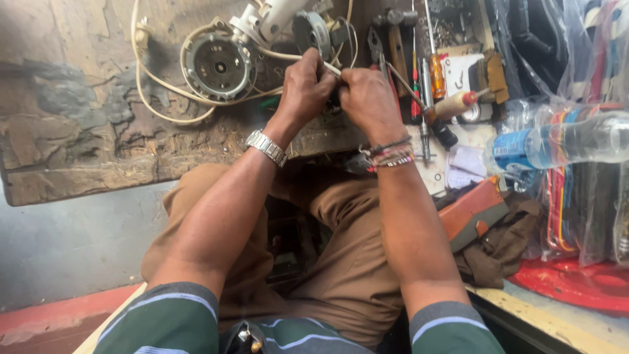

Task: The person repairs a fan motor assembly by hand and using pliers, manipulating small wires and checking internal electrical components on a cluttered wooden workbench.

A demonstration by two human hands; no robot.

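My left hand (306, 86) and my right hand (367, 98) meet over the near edge of a worn wooden board (78, 131). Both pinch thin cream wires (331, 67) that run up to a round motor part (312, 31). What lies between my fingers is hidden. A metal watch sits on my left wrist, bead bracelets on my right. A second round motor part with a winding (218, 65) lies to the left, ringed by a cream cable (157, 92).
To the right lie pliers (375, 46), a hammer (395, 39), screwdrivers (438, 72), a plastic bottle (563, 141), an orange meter (473, 210) and hanging plastic bags. A red tray (576, 282) sits low right. My brown-trousered knees are under the board.
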